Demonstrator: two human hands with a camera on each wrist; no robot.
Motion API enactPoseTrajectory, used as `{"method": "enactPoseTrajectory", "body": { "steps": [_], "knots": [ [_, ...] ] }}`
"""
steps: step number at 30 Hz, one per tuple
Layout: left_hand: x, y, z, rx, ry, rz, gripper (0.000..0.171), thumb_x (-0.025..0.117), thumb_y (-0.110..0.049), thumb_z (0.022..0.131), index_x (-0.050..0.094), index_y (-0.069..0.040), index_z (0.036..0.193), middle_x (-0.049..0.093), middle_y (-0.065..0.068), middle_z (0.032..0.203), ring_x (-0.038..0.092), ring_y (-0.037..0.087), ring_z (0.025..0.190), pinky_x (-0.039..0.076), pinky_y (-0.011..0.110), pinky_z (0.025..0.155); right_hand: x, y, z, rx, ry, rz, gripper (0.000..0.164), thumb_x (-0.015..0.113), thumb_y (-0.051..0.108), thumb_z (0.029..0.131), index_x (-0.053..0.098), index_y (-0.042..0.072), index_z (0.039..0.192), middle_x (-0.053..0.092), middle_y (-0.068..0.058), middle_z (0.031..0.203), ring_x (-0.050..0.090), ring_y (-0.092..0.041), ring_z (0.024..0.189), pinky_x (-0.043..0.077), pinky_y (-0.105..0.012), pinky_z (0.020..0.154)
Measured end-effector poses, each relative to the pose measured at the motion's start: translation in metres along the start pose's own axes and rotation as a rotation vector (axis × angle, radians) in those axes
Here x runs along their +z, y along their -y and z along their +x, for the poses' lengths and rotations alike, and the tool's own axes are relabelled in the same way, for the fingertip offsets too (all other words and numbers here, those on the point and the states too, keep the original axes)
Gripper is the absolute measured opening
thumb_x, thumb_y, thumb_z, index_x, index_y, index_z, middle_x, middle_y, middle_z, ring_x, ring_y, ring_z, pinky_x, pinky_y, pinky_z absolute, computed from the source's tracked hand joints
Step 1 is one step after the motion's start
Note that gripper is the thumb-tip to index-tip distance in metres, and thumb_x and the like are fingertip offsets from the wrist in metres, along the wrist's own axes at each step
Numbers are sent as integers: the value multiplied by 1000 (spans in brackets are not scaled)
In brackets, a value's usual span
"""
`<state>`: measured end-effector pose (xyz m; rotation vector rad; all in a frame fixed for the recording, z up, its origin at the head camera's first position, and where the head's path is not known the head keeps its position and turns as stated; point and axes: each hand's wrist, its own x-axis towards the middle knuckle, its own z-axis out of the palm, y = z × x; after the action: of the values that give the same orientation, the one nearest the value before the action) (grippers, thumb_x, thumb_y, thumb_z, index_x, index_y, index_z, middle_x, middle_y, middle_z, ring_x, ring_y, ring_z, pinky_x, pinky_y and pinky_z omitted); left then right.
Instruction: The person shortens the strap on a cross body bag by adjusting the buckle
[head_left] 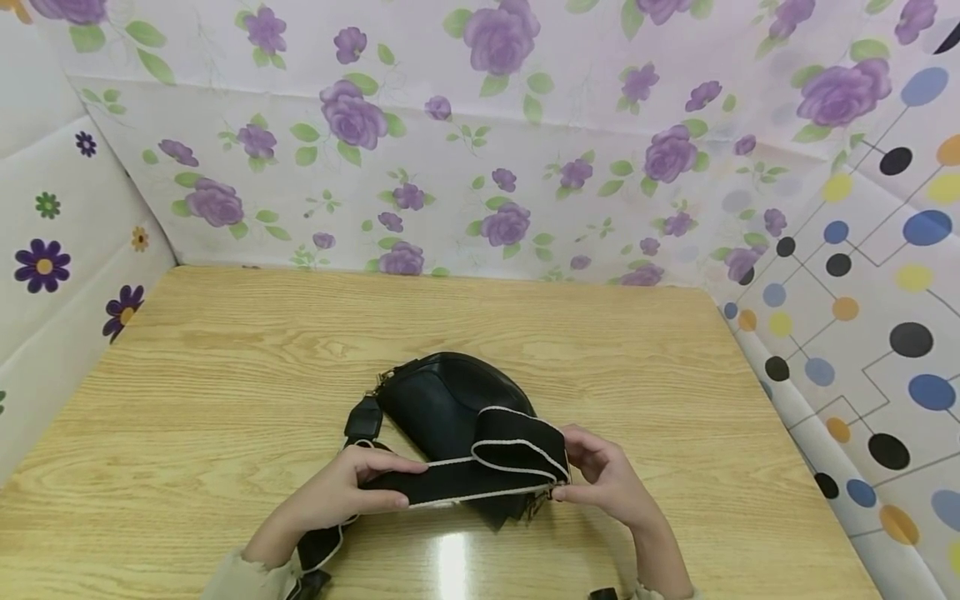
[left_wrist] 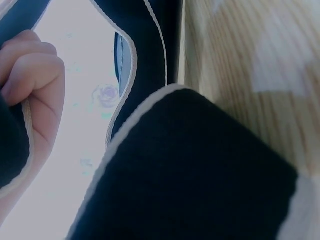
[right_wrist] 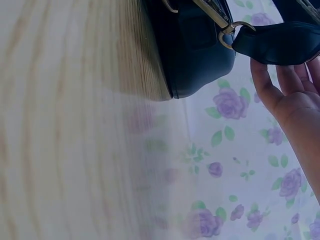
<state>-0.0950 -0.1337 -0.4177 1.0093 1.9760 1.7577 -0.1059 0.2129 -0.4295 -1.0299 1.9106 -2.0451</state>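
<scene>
A black bag point(head_left: 442, 392) with a curved top lies on the wooden table. Its wide black strap point(head_left: 450, 482), edged in white, runs between the two hands in front of the bag. My left hand point(head_left: 341, 492) grips the strap's left part between thumb and fingers. At the strap's right end, beside a folded loop point(head_left: 517, 433), my right hand point(head_left: 600, 475) pinches it near a metal buckle. In the right wrist view, the right hand's fingers point(right_wrist: 270, 92) are at a black leather tab point(right_wrist: 275, 44) joined by a brass clasp point(right_wrist: 215, 15) to the bag.
The wooden table point(head_left: 187, 400) reaches back to a wall covering point(head_left: 450, 183) with purple flowers. A dotted sheet point(head_left: 862, 333) hangs along the right side. More strap point(head_left: 321, 546) trails below the left hand toward the front edge.
</scene>
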Motion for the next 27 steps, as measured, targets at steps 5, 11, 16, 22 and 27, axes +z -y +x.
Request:
{"method": "enactPoseTrajectory", "body": {
  "steps": [5,11,16,22,27],
  "knots": [
    [2,1,3,-13,-23,61,28,51,-2,90,54,7,116,47,-3,61,36,2,48,36,20,43,-1,0,0,4,5,8,50,64,-19,70,46,-12,116,55,-12,110,52,-21,102,42,-33,87],
    [6,2,6,-36,-23,72,27,51,-3,90,54,9,114,48,0,59,38,2,48,36,20,44,-1,0,1,4,7,22,49,64,-17,71,45,-13,116,55,-10,111,52,-20,102,42,-33,87],
    [8,6,6,-41,-25,56,19,56,-4,87,61,3,104,59,-1,71,46,0,59,39,19,49,-1,-1,1,4,11,21,49,64,-17,71,45,-13,117,54,-11,112,52,-21,102,42,-33,86],
    [9,8,6,-33,-25,46,6,55,-2,87,59,-4,83,45,-8,64,39,1,57,34,21,47,-2,-1,1,18,7,33,50,65,-15,72,44,-13,117,55,-11,113,52,-21,103,42,-33,87],
    [10,9,8,-16,-4,49,7,54,-2,88,56,-3,80,45,-7,68,41,2,61,37,22,51,-2,-1,2,13,16,31,50,64,-16,72,45,-13,117,54,-11,113,52,-21,103,43,-33,86]
  ]
}}
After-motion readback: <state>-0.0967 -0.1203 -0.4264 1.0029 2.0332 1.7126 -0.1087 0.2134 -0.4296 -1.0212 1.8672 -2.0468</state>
